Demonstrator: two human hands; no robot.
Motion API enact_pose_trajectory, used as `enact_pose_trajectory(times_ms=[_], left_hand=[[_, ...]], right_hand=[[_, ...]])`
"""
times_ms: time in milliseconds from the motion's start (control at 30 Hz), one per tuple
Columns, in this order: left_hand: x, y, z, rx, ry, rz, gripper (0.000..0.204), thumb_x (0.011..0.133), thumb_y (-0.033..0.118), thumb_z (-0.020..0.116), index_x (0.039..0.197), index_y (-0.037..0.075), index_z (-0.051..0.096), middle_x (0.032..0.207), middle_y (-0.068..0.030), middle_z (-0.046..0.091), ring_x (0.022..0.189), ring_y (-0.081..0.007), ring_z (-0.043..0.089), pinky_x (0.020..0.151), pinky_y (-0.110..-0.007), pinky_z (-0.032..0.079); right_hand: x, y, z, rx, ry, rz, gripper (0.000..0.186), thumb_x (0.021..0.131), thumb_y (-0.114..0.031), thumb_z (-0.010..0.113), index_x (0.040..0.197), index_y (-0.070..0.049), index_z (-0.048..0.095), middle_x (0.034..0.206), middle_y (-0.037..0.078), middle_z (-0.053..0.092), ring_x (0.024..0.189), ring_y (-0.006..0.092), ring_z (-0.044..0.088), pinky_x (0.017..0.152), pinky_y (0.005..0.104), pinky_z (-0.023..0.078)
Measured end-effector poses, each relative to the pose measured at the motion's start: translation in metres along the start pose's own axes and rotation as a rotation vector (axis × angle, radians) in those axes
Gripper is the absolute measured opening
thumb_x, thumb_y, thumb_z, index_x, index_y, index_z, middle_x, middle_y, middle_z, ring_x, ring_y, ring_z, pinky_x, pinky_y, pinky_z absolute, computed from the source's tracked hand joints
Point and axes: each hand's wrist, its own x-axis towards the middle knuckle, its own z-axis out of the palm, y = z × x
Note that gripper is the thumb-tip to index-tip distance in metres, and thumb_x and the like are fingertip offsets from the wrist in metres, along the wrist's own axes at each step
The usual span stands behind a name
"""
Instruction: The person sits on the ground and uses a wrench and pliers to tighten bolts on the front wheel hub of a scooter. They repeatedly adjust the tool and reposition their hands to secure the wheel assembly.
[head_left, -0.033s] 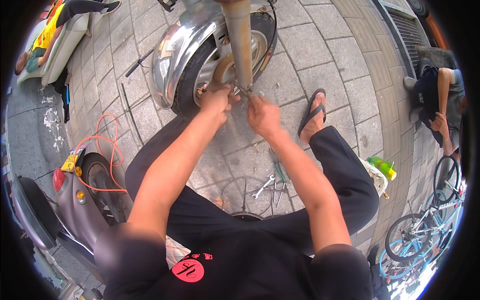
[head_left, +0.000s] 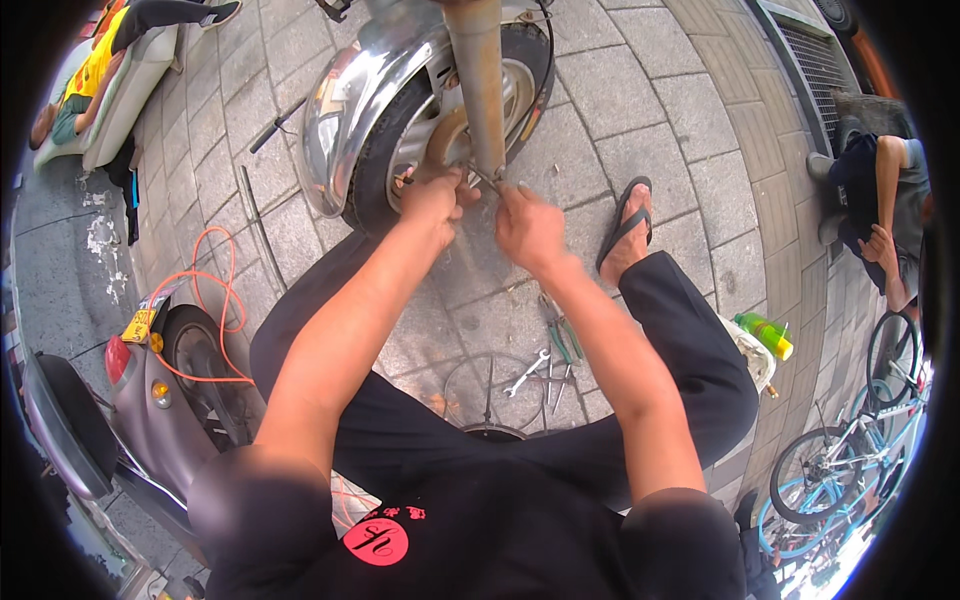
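Observation:
A rusty metal tube comes down in front of a wheel with a black tyre and a shiny chrome mudguard. At the tube's lower end, both of my hands work close together. My left hand is closed beside the tyre; what its fingers grip is hidden. My right hand is closed around the end of a slim metal tool, which points toward the left hand. Its exact kind is too small to tell. Between my legs lie a spanner and green-handled pliers.
An orange hose loops beside a parked scooter at left. A metal rod and a black-handled tool lie on the paving. A green bottle is by my right knee. Bicycles and a seated person are at right.
My right hand and forearm have shifted very slightly to the right. The left hand stays where it was, and more of the green-handled pliers shows.

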Motion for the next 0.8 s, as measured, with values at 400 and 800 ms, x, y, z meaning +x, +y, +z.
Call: enact_pose_trajectory(times_ms=[400,800], left_hand=[[0.009,-0.004,-0.006,0.174,0.007,-0.012,0.007,0.103,0.014,0.066,0.099,0.008,0.068,0.084,-0.0033,0.067,0.063,-0.0118,0.055,0.049,-0.027,0.036],[0.021,-0.261,0.02,0.6,-0.184,-0.194,0.027,0.091,0.024,0.078,0.086,-0.002,0.074,0.073,-0.0166,0.072,0.059,-0.0237,0.069,0.055,-0.041,0.056]], right_hand=[[0.081,-0.07,-0.073,-0.349,-0.353,-0.187,0.027,0.085,-0.034,0.077,0.092,-0.008,0.082,0.092,0.017,0.079,0.091,0.0346,0.078,0.08,0.0457,0.062],[0.074,-0.051,-0.071,-0.255,-0.335,-0.202,0.027,0.089,-0.03,0.067,0.086,-0.006,0.078,0.088,0.02,0.077,0.088,0.0368,0.077,0.076,0.0466,0.061]])
